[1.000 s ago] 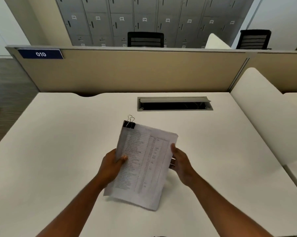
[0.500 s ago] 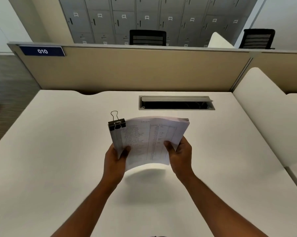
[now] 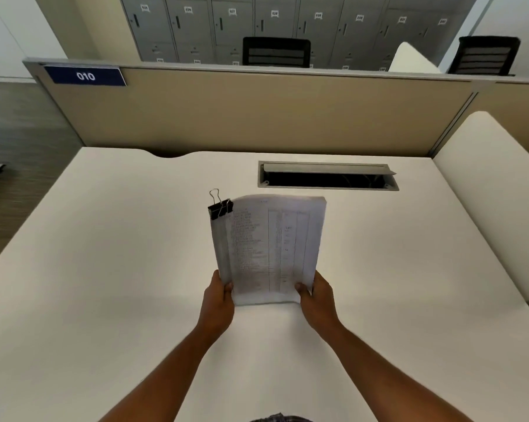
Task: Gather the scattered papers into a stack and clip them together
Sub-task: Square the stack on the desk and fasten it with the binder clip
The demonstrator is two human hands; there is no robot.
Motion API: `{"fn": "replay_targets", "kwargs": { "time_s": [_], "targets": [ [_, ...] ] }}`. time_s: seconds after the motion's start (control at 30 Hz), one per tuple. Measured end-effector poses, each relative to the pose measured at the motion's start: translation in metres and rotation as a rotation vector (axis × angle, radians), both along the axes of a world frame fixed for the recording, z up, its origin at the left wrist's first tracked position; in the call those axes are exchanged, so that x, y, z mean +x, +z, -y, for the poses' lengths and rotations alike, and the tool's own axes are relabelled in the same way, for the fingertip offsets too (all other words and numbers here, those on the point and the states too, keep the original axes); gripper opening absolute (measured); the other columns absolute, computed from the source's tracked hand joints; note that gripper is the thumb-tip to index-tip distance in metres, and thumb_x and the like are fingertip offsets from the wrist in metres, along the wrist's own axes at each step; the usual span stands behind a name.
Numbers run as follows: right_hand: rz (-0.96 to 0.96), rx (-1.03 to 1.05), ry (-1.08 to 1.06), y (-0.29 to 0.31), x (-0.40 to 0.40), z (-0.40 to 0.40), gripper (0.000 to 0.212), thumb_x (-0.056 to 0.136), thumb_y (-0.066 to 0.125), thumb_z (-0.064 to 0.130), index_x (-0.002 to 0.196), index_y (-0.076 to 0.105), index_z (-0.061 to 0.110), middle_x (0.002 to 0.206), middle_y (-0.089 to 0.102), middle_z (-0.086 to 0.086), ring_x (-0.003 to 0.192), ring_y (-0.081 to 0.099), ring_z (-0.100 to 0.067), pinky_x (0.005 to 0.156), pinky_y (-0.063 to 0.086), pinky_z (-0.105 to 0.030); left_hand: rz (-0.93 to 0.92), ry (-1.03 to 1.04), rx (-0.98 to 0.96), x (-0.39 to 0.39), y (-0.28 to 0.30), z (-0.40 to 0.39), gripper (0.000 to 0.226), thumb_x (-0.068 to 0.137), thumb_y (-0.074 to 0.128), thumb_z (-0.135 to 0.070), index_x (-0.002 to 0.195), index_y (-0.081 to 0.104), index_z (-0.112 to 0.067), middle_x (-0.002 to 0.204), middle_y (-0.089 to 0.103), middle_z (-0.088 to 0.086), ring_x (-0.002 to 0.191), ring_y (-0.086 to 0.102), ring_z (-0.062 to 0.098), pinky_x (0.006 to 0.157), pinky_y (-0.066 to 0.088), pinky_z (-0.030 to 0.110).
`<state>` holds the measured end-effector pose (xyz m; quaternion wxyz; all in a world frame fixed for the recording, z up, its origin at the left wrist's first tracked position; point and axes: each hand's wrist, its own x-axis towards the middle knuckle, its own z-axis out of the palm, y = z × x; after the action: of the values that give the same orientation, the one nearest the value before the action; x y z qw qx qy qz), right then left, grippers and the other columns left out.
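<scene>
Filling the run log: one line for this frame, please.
stack: held upright over desk | clip: on top-left corner | left hand: grips bottom-left | right hand: grips bottom-right

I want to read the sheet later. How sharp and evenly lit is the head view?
Head view: print on the paper stack is smeared, unreadable; the binder clip and "010" sign are clearer; soft light, faint shadow on the desk under both hands; wide-angle bending at the edges.

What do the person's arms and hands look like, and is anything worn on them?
Both forearms are bare, with no sleeves in view. The left hand and right hand wear no gloves; no watch, ring or bracelet shows.
</scene>
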<state>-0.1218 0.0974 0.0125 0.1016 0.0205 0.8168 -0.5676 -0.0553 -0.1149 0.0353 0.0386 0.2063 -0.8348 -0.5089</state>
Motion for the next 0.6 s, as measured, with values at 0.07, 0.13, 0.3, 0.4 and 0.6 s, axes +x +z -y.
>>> {"fn": "replay_targets", "kwargs": {
  "time_s": [0.07,0.13,0.3,0.4,0.6],
  "targets": [
    [0.006,0.027,0.009,0.000,-0.010,0.002,0.031,0.094,0.065,0.002,0.123,0.067,0.015,0.113,0.072,0.004,0.105,0.069,-0.016,0.093,0.058,-0.030,0.011,0.041,-0.025,-0.009,0.000,0.006,0.020,0.100,0.039,-0.001,0.116,0.050,-0.005,0.105,0.059,-0.001,0.087,0.056,0.012,0.061,0.042,0.003],
    [0.015,0.043,0.014,0.004,-0.022,0.005,0.026,0.092,0.070,0.007,0.116,0.070,0.017,0.109,0.074,0.005,0.101,0.071,-0.014,0.091,0.060,-0.034,0.015,0.078,-0.033,-0.020,0.002,0.013,0.013,0.101,0.042,-0.006,0.109,0.052,-0.006,0.104,0.061,0.003,0.087,0.056,0.016,0.058,0.042,0.007],
    [0.099,-0.030,-0.039,0.009,-0.045,0.030,0.025,0.087,0.074,0.004,0.102,0.073,0.024,0.098,0.076,0.010,0.091,0.074,-0.014,0.087,0.062,-0.038,0.041,0.159,0.076,-0.045,0.007,0.038,0.024,0.103,0.039,-0.014,0.119,0.055,-0.007,0.110,0.064,0.004,0.097,0.061,0.018,0.071,0.047,0.022],
    [0.176,-0.064,-0.074,0.007,-0.061,0.049,0.024,0.085,0.076,0.004,0.103,0.077,0.019,0.098,0.077,0.005,0.091,0.075,-0.018,0.089,0.062,-0.042,0.065,0.167,0.100,-0.064,0.010,0.060,0.028,0.103,0.035,-0.012,0.119,0.057,-0.008,0.110,0.064,0.004,0.099,0.062,0.020,0.076,0.049,0.028],
    [0.242,-0.085,-0.088,0.013,-0.104,0.094,0.026,0.084,0.077,0.004,0.109,0.077,0.011,0.101,0.078,-0.001,0.092,0.074,-0.020,0.087,0.061,-0.035,0.142,0.213,0.067,-0.117,0.009,0.109,0.034,0.095,0.034,-0.008,0.108,0.065,-0.009,0.104,0.068,0.006,0.094,0.065,0.025,0.076,0.053,0.033]
  ]
}}
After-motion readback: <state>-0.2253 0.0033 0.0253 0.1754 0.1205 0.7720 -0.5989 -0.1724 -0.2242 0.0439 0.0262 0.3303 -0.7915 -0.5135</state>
